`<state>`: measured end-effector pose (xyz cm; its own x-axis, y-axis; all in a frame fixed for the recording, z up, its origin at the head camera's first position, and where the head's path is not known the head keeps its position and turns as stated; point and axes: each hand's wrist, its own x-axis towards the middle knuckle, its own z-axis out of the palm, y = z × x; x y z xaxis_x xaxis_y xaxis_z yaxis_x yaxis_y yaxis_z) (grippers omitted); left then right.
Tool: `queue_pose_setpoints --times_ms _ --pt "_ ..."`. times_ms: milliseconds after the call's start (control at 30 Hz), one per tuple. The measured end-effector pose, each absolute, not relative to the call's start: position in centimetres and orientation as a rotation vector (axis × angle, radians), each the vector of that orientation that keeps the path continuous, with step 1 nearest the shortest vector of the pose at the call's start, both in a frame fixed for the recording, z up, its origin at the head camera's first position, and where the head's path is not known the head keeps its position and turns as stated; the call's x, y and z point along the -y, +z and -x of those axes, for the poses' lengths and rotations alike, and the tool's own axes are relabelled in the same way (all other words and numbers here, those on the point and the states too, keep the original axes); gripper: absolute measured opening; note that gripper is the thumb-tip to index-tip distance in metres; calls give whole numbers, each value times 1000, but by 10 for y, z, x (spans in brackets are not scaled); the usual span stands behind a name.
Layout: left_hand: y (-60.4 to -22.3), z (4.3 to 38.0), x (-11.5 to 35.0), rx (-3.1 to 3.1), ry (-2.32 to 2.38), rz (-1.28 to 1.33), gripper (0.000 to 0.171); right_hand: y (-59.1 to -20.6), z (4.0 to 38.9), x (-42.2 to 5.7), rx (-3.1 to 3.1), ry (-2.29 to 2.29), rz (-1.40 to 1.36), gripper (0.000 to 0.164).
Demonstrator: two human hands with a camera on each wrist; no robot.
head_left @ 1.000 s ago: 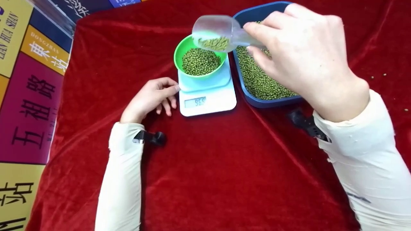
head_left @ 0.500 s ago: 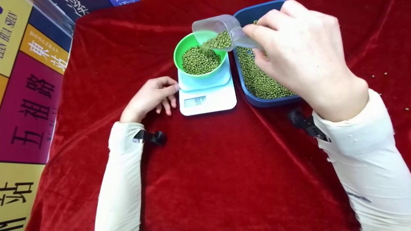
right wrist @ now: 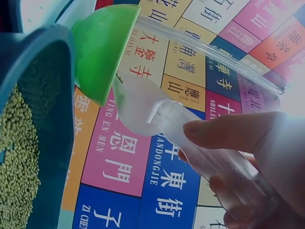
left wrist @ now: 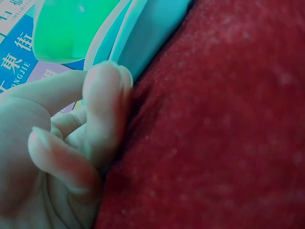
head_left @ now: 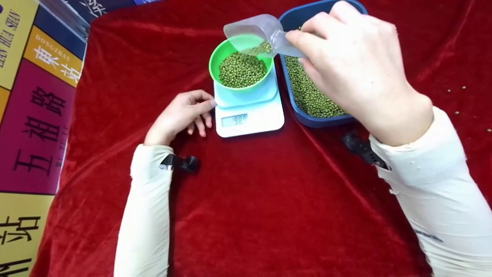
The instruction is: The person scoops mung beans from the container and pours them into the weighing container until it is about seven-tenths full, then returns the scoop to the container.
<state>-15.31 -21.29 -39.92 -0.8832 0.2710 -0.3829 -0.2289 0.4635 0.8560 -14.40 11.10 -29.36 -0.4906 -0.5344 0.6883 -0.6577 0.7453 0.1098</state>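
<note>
My right hand (head_left: pixel 346 65) grips the handle of a clear plastic scoop (head_left: pixel 251 29), tilted over the green bowl (head_left: pixel 217 57). Some green mung beans (head_left: pixel 263 48) are inside the scoop, close over the heap of beans (head_left: pixel 242 71) in the bowl. The bowl stands on a white kitchen scale (head_left: pixel 265 119), its display showing digits like 989. In the right wrist view, the thumb lies along the scoop handle (right wrist: pixel 205 152) and the scoop's mouth is at the bowl's rim. My left hand (head_left: pixel 180 115) rests on the cloth with loosely bent fingers, fingertips touching the scale's left edge.
A blue tub (head_left: pixel 313 122) of mung beans stands right of the scale, partly under my right hand. Red velvet cloth (head_left: pixel 269 200) covers the table, with a few stray beans (head_left: pixel 457 112) at the right. Colourful printed panels (head_left: pixel 34 127) stand along the left.
The right hand has tipped the scoop further and shifted slightly left; beans in it have slid out and the bowl's heap has grown. The display has risen. The left hand stays put.
</note>
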Motion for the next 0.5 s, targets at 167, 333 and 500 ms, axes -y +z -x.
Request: queue_pose_setpoints --times_ms 167,333,500 --pt "-387 149 207 -2232 1412 -25 29 -294 141 -106 2168 218 -888 35" --pt "-379 146 204 -2226 1409 -30 27 -293 139 -104 2171 207 -895 35" --pt "-392 152 208 -2241 1413 -30 31 -294 140 -104 2158 220 -900 35"
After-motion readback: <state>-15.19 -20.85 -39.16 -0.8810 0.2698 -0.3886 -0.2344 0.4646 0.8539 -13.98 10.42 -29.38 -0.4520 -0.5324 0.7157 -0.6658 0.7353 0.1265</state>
